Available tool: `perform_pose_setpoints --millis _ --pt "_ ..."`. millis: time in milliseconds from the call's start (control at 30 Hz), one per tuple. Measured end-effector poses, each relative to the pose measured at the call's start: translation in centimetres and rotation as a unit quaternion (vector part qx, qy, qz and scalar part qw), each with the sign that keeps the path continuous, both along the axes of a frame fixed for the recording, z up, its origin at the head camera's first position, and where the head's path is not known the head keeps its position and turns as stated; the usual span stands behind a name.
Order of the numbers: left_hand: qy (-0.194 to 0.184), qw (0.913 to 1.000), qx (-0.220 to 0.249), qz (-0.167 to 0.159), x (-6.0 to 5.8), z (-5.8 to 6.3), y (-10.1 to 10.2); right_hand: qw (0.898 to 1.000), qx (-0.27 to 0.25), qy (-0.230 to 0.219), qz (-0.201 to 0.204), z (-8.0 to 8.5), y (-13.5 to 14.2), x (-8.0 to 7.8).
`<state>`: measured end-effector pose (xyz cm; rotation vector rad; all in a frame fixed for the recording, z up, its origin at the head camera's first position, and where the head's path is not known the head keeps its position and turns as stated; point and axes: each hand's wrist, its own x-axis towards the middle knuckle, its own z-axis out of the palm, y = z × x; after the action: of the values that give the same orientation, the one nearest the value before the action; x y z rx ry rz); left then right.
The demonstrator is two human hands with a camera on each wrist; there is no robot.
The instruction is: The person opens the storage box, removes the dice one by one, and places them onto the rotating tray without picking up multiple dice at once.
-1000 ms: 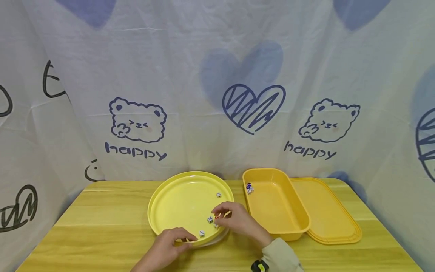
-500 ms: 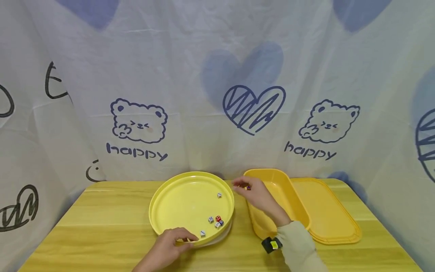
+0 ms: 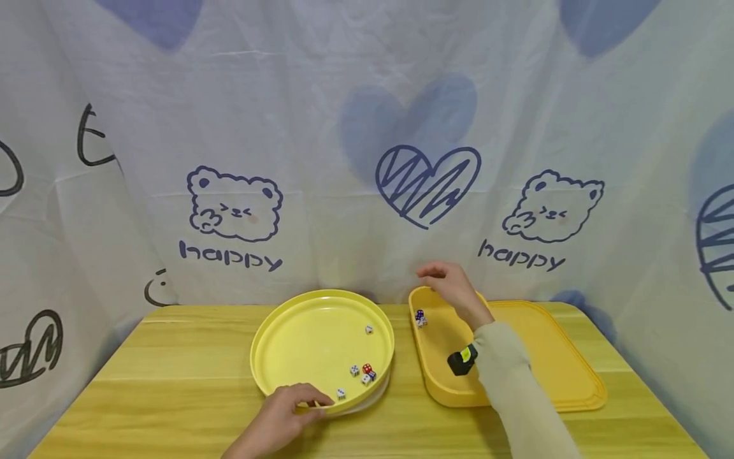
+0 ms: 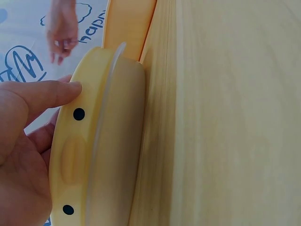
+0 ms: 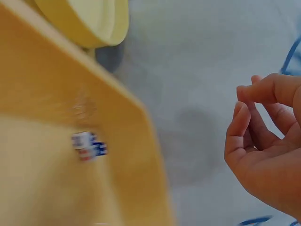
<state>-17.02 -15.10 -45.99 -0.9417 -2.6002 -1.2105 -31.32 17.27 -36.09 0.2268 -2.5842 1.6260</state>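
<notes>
A round yellow tray [image 3: 309,338] sits left of centre on the table, tipped up on a pale base. My left hand [image 3: 283,414] grips its front rim, thumb [image 4: 70,92] on the outer wall. On the tray are several small dice, among them a red die [image 3: 367,368] and a white die [image 3: 341,394] near my left fingers. My right hand [image 3: 453,287] hovers over the far end of the deep orange-yellow box [image 3: 421,376]. Its fingers [image 5: 237,122] are loosely curled, with nothing visible between them. Several blue and white dice [image 5: 87,145] lie in the box's far left corner.
A flat orange-yellow lid [image 3: 564,363] lies right of the box, partly behind the right sleeve [image 3: 510,363]. A printed cloth [image 3: 321,159] hangs behind the wooden table [image 3: 143,376]. A black wrist device [image 3: 461,360] hangs over the box.
My right hand has left the dice on the tray, passed to the box's left edge, then risen to the back right over the box. My left hand stays on the tray rim.
</notes>
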Motion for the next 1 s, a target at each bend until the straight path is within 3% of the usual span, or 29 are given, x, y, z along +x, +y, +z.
perform_pose_setpoints --millis 200,333,433,633,833,1000 --pt "0.009 0.9999 0.005 -0.003 -0.2 -0.1 -0.2 0.996 -0.047 -0.050 -0.061 -3.6 0.0 -2.2" --pt "-0.001 1.0000 0.007 -0.001 -0.1 0.0 -0.2 0.995 -0.018 -0.051 -0.086 -5.9 0.2 -2.9" --pt "-0.013 0.9998 0.013 -0.006 -0.1 0.0 -0.1 0.995 -0.013 -0.058 -0.083 -7.2 0.8 -3.1" --pt "-0.013 0.9997 0.016 -0.013 -0.2 -0.1 -0.2 0.994 -0.054 -0.065 -0.068 -9.0 1.9 -3.0" --pt "-0.002 0.9997 0.017 -0.017 -0.3 -0.2 -0.3 0.991 -0.083 -0.088 -0.055 -9.8 2.1 -2.4" --pt "-0.015 0.9997 0.015 -0.010 -0.2 -0.4 -0.4 0.992 -0.071 -0.086 -0.051 -10.4 1.9 -2.5"
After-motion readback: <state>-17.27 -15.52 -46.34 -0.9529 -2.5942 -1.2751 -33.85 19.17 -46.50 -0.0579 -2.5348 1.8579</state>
